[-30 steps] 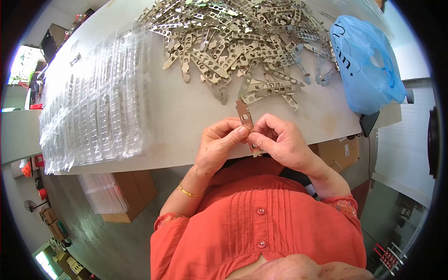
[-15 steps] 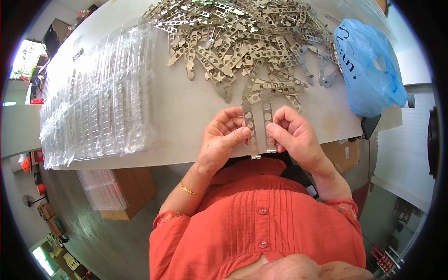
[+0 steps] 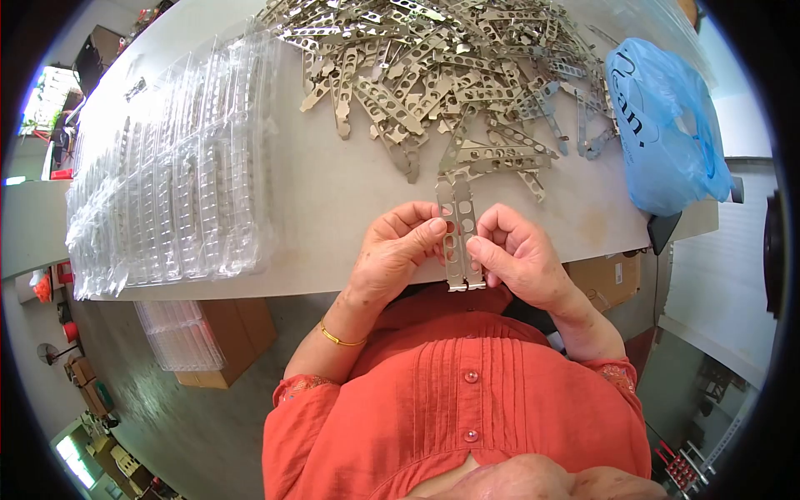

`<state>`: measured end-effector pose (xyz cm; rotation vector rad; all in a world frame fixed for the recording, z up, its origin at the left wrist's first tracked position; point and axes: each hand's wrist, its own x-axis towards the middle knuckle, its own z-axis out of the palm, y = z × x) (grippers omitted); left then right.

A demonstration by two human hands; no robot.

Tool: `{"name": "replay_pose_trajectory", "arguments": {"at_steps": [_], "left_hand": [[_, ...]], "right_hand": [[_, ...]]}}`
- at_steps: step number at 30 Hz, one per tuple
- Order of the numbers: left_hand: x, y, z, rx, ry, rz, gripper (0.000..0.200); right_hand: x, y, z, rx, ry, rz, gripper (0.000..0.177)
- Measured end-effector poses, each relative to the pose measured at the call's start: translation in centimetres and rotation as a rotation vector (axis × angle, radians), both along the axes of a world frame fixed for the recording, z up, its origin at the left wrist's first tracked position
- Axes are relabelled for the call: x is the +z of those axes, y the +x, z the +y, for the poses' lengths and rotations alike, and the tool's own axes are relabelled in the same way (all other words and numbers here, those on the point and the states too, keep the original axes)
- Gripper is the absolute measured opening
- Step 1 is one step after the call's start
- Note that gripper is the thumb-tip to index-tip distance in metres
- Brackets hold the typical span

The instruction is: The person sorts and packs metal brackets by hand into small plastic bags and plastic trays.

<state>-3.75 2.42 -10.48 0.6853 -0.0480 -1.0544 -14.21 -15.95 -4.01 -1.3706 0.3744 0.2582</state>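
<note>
Near the table's front edge, my left hand (image 3: 398,250) pinches a flat metal strip with round holes (image 3: 450,243) between thumb and fingers. My right hand (image 3: 521,257) grips a second perforated metal strip (image 3: 467,218) by its right side. The two strips stand side by side, nearly parallel, their notched lower ends close together. Just beyond their upper ends lie loose metal strips (image 3: 504,156), at the near side of a large pile of similar strips (image 3: 442,75). Some fingertips are hidden behind the strips.
Stacked clear plastic trays (image 3: 171,175) cover the left of the table (image 3: 321,196). A blue plastic bag (image 3: 667,133) sits at the right, with a dark object (image 3: 662,232) beside it at the edge. Cardboard boxes (image 3: 250,333) and more clear trays (image 3: 179,333) are below the table.
The two strips have come together, closing most of the gap between them. My right hand has moved left and slightly down with its strip.
</note>
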Motion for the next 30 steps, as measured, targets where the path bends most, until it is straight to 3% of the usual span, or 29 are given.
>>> {"name": "replay_pose_trajectory", "arguments": {"at_steps": [30], "left_hand": [[0.02, 0.08, -0.05, -0.001, -0.022, -0.025, 0.014]], "right_hand": [[0.02, 0.09, 0.09, 0.028, 0.021, 0.024, 0.013]]}}
